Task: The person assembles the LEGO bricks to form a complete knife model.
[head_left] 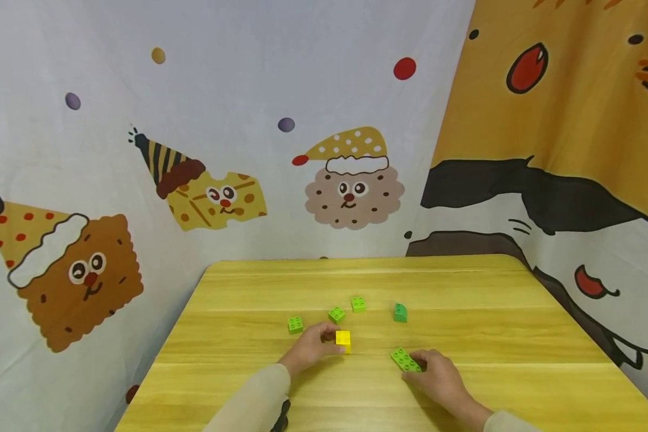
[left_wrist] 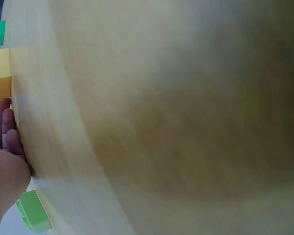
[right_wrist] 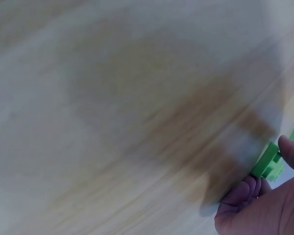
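My left hand (head_left: 314, 348) holds a yellow building brick (head_left: 342, 341) between thumb and fingers, close to the middle of the table. In the left wrist view, the fingers reach up to the yellow brick (left_wrist: 0, 74) at the left edge. My right hand (head_left: 438, 378) pinches the near right end of a long light green brick (head_left: 405, 360), whose studs face up and lie in two rows. The right wrist view shows this green brick (right_wrist: 267, 160) between thumb and fingertips, partly hidden by the hand.
Three small light green bricks (head_left: 295, 325) lie beyond the left hand. Farther right is a darker green brick (head_left: 400, 312) with a sloped or rounded side. Everything sits on a wood-grain table (head_left: 237, 288), with a printed cloth (head_left: 237, 78) hanging behind it.
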`<move>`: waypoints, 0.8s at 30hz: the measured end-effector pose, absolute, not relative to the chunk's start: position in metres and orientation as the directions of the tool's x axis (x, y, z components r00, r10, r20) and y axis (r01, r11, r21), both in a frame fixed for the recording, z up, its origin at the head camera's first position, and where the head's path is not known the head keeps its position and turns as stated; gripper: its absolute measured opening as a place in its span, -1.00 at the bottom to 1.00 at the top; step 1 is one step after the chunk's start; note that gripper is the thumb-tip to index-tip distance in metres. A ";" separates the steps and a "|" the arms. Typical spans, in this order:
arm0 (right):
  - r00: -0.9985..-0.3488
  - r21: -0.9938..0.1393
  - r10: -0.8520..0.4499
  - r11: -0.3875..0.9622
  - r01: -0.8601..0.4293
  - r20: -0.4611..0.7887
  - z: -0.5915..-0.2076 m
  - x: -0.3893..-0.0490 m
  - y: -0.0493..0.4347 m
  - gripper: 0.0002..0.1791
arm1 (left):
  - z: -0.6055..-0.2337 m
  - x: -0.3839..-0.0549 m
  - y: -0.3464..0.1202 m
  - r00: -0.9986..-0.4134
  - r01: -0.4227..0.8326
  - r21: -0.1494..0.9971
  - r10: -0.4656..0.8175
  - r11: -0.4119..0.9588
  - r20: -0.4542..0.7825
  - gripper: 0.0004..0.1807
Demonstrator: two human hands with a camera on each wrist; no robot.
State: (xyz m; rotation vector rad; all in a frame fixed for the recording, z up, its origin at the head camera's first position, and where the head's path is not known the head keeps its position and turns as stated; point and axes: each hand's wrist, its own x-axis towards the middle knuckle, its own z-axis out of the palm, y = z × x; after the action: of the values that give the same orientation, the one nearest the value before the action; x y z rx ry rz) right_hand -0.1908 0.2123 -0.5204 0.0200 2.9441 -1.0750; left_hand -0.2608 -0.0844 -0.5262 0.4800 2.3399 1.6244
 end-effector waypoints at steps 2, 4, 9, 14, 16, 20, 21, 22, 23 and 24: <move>-1.000 -0.650 0.010 0.760 0.012 -0.008 -0.520 -0.191 0.212 -0.47 | -0.527 -0.261 -0.084 -0.917 0.132 0.933 0.399 0.334 -0.013 -0.59; -1.000 -0.657 0.011 0.753 0.010 -0.003 -0.519 -0.192 0.212 -0.50 | -0.527 -0.261 -0.083 -0.922 0.130 0.928 0.387 0.348 -0.016 -0.60; -1.000 -0.694 0.012 0.720 0.020 -0.016 -0.516 -0.197 0.212 -0.52 | -0.526 -0.262 -0.080 -0.932 0.133 0.914 0.363 0.383 -0.017 -0.64; -1.000 -0.702 0.000 0.712 0.005 -0.006 -0.513 -0.206 0.211 -0.52 | -0.526 -0.263 -0.076 -0.938 0.141 0.906 0.346 0.398 -0.006 -0.63; -1.000 -0.716 -0.005 0.698 0.001 -0.006 -0.512 -0.210 0.209 -0.52 | -0.527 -0.264 -0.074 -0.940 0.137 0.907 0.340 0.397 -0.007 -0.63; -1.000 -0.735 -0.030 0.678 -0.028 0.011 -0.510 -0.218 0.204 -0.54 | -0.529 -0.264 -0.070 -0.939 0.143 0.911 0.345 0.386 0.001 -0.65; -0.999 -0.738 -0.035 0.674 -0.034 0.014 -0.509 -0.220 0.203 -0.55 | -0.529 -0.264 -0.068 -0.938 0.144 0.912 0.346 0.383 0.003 -0.66; -0.999 -0.741 -0.044 0.670 -0.043 0.019 -0.509 -0.222 0.201 -0.55 | -0.528 -0.264 -0.067 -0.938 0.145 0.913 0.346 0.380 0.005 -0.66; -0.998 -0.744 -0.052 0.666 -0.053 0.025 -0.509 -0.225 0.200 -0.55 | -0.529 -0.264 -0.066 -0.938 0.148 0.913 0.345 0.380 0.008 -0.66; -0.998 -0.747 -0.060 0.661 -0.067 0.036 -0.508 -0.228 0.198 -0.55 | -0.528 -0.263 -0.065 -0.940 0.145 0.913 0.341 0.380 0.007 -0.66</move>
State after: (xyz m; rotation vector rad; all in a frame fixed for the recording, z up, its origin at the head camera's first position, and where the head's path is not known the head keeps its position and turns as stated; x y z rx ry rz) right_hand -0.2278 0.1980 -0.5077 -0.1098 2.8711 -1.2917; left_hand -0.2635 -0.0647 -0.5284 0.4376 2.4534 1.5949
